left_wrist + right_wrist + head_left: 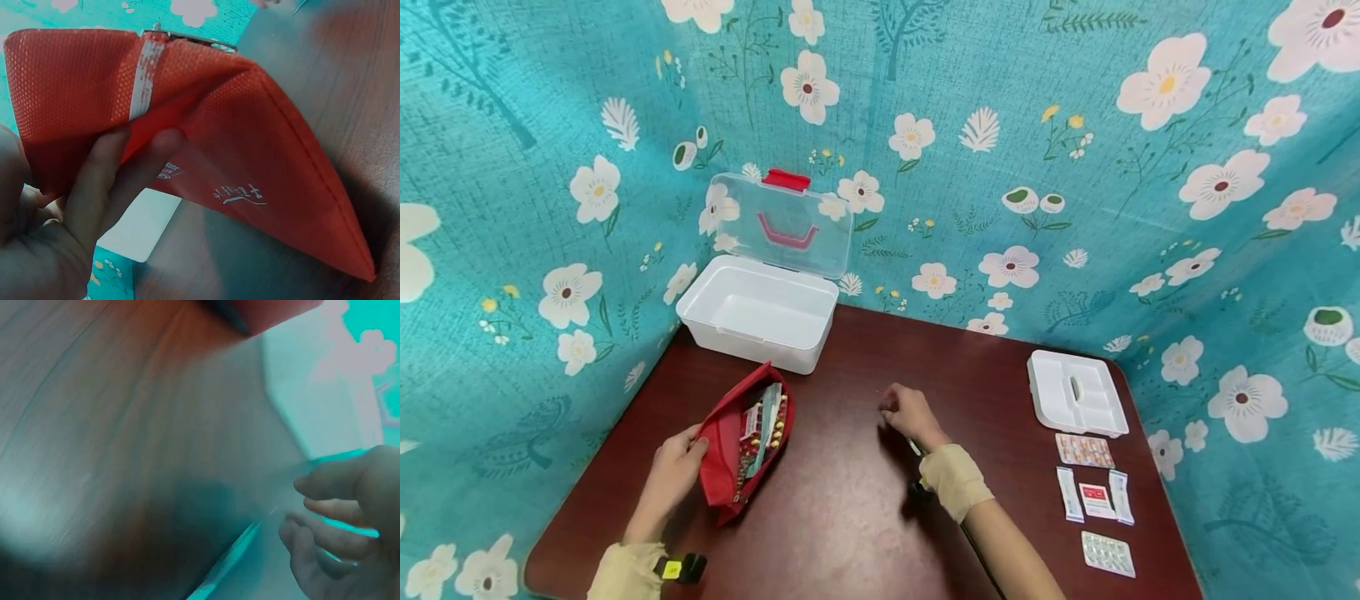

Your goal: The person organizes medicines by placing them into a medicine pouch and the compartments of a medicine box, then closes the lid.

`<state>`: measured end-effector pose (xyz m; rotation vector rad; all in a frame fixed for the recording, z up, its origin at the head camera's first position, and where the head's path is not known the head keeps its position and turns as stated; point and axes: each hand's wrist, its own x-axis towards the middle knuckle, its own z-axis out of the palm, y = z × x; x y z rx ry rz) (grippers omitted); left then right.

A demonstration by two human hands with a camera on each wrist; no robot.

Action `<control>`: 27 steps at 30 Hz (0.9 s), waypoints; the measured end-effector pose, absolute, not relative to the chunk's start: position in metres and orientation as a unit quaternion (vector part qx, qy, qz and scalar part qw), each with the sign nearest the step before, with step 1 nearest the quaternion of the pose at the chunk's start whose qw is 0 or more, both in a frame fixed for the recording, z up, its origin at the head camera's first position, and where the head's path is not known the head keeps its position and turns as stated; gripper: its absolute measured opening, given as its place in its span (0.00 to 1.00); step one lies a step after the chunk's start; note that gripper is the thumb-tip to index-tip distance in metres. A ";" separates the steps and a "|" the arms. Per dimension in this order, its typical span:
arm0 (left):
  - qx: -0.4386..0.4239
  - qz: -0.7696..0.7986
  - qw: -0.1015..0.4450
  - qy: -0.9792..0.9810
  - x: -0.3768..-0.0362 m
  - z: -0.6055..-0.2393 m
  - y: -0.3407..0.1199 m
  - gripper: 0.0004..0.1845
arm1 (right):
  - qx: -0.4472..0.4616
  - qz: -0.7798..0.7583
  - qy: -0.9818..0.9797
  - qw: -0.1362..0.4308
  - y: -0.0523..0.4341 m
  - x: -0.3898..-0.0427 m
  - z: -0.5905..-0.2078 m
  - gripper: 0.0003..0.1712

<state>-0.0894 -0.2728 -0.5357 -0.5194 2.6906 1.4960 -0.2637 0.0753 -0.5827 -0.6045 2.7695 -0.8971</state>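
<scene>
My left hand (679, 463) grips the near side of an open red fabric pouch (730, 450) standing on the dark wooden table (850, 517). Blister packs and packets stick out of its mouth. In the left wrist view two fingers (119, 175) press against the pouch's red cloth (250, 137), which bears small white lettering. My right hand (901, 410) hovers low over the middle of the table, right of the pouch, with its fingers loosely curled. The blurred right wrist view shows those fingers (331, 512) holding nothing.
A white plastic box (760, 312) with its clear lid (782, 221) raised stands at the back left corner. At the right lie a white tray insert (1075, 392), blister packs (1084, 450) (1108, 553) and small sachets (1097, 498). Floral teal cloth walls the table.
</scene>
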 end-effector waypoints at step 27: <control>-0.170 0.496 0.017 0.851 -0.088 -0.537 -0.280 0.20 | -0.146 -0.249 0.957 0.014 0.084 -0.240 -0.615 0.10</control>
